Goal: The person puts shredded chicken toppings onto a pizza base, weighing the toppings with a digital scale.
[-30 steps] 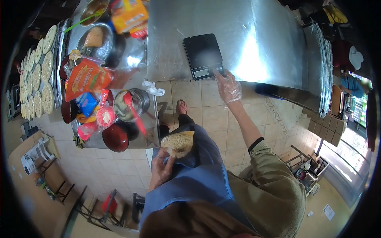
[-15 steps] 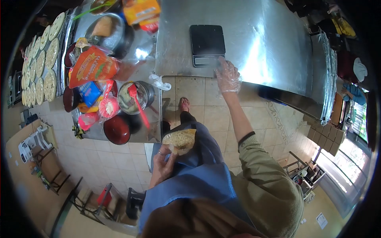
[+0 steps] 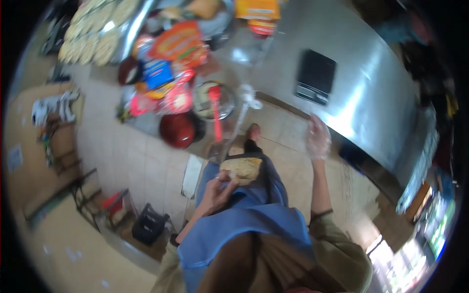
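Note:
My left hand (image 3: pixel 220 192) pinches the lower left edge of a flat, speckled, pale yellow food piece (image 3: pixel 243 169), held above the blue apron (image 3: pixel 244 215). My right hand (image 3: pixel 318 138), in a clear plastic glove, hangs just off the front edge of the steel table, its fingers stretched out and holding nothing. Beyond its fingertips a black digital scale (image 3: pixel 317 76) lies on the table with nothing on it. Left of the scale, a metal pot (image 3: pixel 229 105) has a red-handled spatula (image 3: pixel 216 115) in it.
Steel table (image 3: pixel 364 90) with orange packets (image 3: pixel 257 12) at its left. A red bowl (image 3: pixel 177 131), an orange bag (image 3: pixel 181 46) and a blue packet (image 3: pixel 158 73) crowd the left counter. Flat rounds (image 3: pixel 105 46) fill a rack at upper left. A black crate (image 3: pixel 148 225) stands lower left.
The view has turned and shifted, so the counters appear further right. My right hand has drawn back from the scale's front edge. My left hand still holds the food piece.

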Demonstrator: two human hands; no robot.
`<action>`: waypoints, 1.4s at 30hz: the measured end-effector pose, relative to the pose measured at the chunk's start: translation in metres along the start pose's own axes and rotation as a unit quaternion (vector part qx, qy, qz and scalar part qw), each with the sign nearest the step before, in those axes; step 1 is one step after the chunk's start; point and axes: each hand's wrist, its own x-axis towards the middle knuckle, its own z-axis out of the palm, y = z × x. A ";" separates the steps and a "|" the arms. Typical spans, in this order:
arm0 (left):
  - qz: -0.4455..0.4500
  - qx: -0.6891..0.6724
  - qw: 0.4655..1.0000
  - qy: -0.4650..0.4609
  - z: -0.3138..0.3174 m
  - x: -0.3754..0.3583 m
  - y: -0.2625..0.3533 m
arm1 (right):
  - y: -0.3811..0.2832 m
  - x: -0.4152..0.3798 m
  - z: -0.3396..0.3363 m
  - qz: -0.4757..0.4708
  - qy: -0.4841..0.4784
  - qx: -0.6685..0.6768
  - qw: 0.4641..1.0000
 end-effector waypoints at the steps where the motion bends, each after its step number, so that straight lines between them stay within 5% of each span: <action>1: -0.009 -0.027 1.000 0.012 -0.001 -0.003 0.002 | -0.014 -0.005 -0.003 -0.039 -0.037 -0.072 0.996; 4: 0.001 -0.039 0.998 0.053 -0.009 -0.012 -0.003 | -0.065 -0.024 -0.012 0.015 -0.177 0.147 0.973; 9: -0.028 -0.114 0.982 0.146 -0.012 -0.026 -0.037 | -0.152 -0.042 -0.016 -0.006 -0.469 0.335 0.817; 14: -0.058 -0.228 0.946 0.222 -0.027 -0.004 -0.058 | -0.199 -0.069 0.051 -0.273 -0.320 0.251 0.872; 17: -0.050 -0.242 0.945 0.212 -0.040 0.010 -0.077 | -0.207 -0.073 0.087 -0.306 -0.316 0.201 0.876; 28: -0.018 -0.286 0.949 0.135 -0.081 0.023 -0.103 | -0.229 -0.088 0.118 -0.056 -0.350 0.236 0.905; 34: 0.017 -0.236 0.964 0.118 -0.100 0.020 -0.102 | -0.252 -0.098 0.115 -0.098 -0.272 0.182 0.940; 37: 0.023 -0.208 0.971 0.115 -0.104 0.022 -0.109 | -0.259 -0.100 0.116 -0.203 -0.219 0.128 0.946; 42: 0.048 -0.233 0.963 0.125 -0.106 0.021 -0.108 | -0.262 -0.102 0.120 -0.183 -0.214 0.098 0.955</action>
